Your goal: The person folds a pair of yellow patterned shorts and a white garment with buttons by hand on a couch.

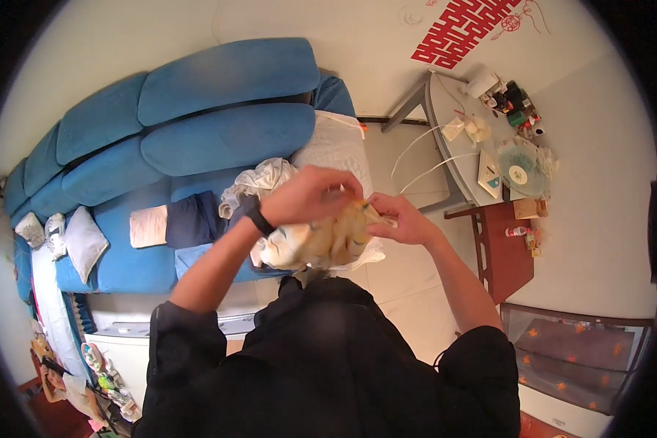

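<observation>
**Black shirt below us, patterned cloth bunched between both hands**

Our black shirt (328, 358) fills the lower middle, and just beyond it the yellow-and-white cloth (317, 244) is held up in front of our body. Our left hand (314, 195) grasps its upper edge with bent fingers, slightly blurred; our right hand (403, 219) pinches the edge close by between thumb and fingers. Most of the cloth hangs in loose folds under the left hand, and we cannot tell whether its lower part touches the sofa.

To handle it well, we should keep both pinches near the edge, feel along for a corner before loosening either, and draw the hands apart evenly so the folds drop straight. Soft cloth like this may twist or slip if one side pulls harder.

On our left, the blue sofa (135, 263) carries a folded pink cloth (147, 228) beside a dark folded cloth (190, 221), so a wide left sweep could disturb them. A crumpled pale cloth (263, 181) lies just past our left hand. More room shows on our right, over the pale floor (398, 281); farther out stand the brown cabinet (505, 255) and the worktop (440, 102) with a fan (518, 174) and loose white cables (416, 139) hanging off its edge.
</observation>
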A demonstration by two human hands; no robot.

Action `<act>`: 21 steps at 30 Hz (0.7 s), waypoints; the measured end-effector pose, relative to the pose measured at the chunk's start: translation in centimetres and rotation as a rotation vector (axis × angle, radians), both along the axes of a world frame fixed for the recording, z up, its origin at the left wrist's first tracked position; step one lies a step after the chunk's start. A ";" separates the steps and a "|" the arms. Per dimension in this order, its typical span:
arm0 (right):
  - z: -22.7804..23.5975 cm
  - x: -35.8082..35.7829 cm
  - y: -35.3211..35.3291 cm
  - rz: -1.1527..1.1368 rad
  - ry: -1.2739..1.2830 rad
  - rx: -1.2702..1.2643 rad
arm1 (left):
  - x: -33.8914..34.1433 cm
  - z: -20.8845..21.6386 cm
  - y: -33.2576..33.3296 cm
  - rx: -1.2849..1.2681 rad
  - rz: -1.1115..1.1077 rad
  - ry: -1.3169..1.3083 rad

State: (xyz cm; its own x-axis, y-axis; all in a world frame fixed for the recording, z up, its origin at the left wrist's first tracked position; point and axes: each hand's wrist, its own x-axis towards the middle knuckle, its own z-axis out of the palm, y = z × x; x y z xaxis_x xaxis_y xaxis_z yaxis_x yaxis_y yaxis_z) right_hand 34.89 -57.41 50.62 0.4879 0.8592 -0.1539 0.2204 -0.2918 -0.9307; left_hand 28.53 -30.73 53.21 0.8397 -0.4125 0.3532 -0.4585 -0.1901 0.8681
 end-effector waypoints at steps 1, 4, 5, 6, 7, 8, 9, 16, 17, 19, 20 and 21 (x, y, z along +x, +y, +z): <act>-0.3 0.0 -0.5 -0.001 -0.001 0.005 | 0.9 -0.4 0.5 -0.028 0.014 -0.023; -1.9 2.2 -3.9 -0.071 -0.253 -0.048 | 2.5 0.8 2.0 0.372 0.054 0.067; -2.1 2.9 -4.5 -0.067 -0.254 -0.025 | 2.8 0.5 2.7 0.538 0.036 0.108; -2.0 3.4 -4.6 -0.113 -0.332 -0.029 | 3.0 -2.0 3.9 0.549 0.009 0.018; -2.1 3.9 -5.1 -0.168 -0.408 -0.040 | 2.7 -3.3 4.5 0.574 0.016 0.015; -2.1 4.7 -6.1 -0.184 -0.468 -0.043 | 2.7 -4.3 4.7 0.754 0.015 -0.045; -2.3 5.7 -7.8 -0.198 -0.478 -0.042 | 2.9 -4.3 3.7 0.919 0.004 -0.110; -1.8 9.4 -13.1 -0.121 -0.720 0.033 | 2.6 -6.7 2.2 1.246 0.103 -0.569; -1.9 9.7 -14.0 -0.110 -0.756 0.025 | 2.8 -6.0 1.2 1.273 0.089 -0.622; -1.9 10.8 -16.5 -0.083 -0.856 0.007 | 3.3 -4.3 -2.5 1.319 0.070 -0.550; -1.9 11.1 -17.3 -0.052 -0.960 -0.001 | 3.3 -3.2 -4.2 1.418 0.106 -0.467; -1.7 11.3 -17.8 -0.047 -0.952 0.007 | 3.2 -2.4 -5.2 1.520 0.146 -0.378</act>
State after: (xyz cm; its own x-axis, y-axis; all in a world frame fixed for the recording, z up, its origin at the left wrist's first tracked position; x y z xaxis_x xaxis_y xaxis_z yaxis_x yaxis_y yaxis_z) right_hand 46.21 -75.19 48.89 0.4396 0.8350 0.3309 0.8748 -0.3145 -0.3685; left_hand 31.76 -35.94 50.84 0.8650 -0.4895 -0.1104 -0.4968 -0.8046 -0.3252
